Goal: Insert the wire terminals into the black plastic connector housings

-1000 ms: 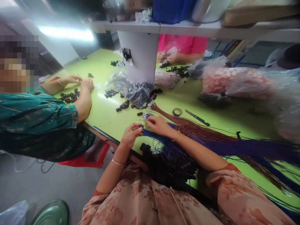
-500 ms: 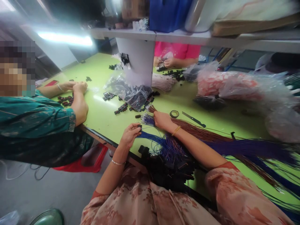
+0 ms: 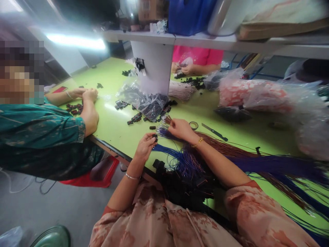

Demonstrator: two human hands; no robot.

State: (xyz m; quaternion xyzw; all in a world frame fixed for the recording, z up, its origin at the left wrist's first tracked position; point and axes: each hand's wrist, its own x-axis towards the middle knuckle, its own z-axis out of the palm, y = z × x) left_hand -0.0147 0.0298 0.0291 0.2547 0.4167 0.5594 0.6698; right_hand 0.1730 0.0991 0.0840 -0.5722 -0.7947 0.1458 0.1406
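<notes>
My left hand (image 3: 144, 146) pinches a small black connector (image 3: 155, 137) just above the near edge of the green table (image 3: 113, 127). Blue wires (image 3: 167, 151) trail from that connector toward my lap. My right hand (image 3: 181, 129) rests on the fanned tips of the blue wire bundle (image 3: 162, 130), fingers curled around a wire end I cannot make out clearly. A brown wire bundle (image 3: 218, 145) lies beside the blue one, running off to the right. A heap of finished black connectors with wires (image 3: 185, 187) sits against my body.
A person in teal (image 3: 43, 137) works at the left with small dark parts (image 3: 74, 108). Another in pink (image 3: 196, 56) sits across. A plastic bag of black connectors (image 3: 147, 103), loose connectors (image 3: 135, 117), a tape roll (image 3: 194, 125), a black tool (image 3: 214, 132) and pink-filled bags (image 3: 257, 92) lie on the table.
My right hand moved away from the connector to the wire tips farther out on the table. The left hand stayed put with the connector.
</notes>
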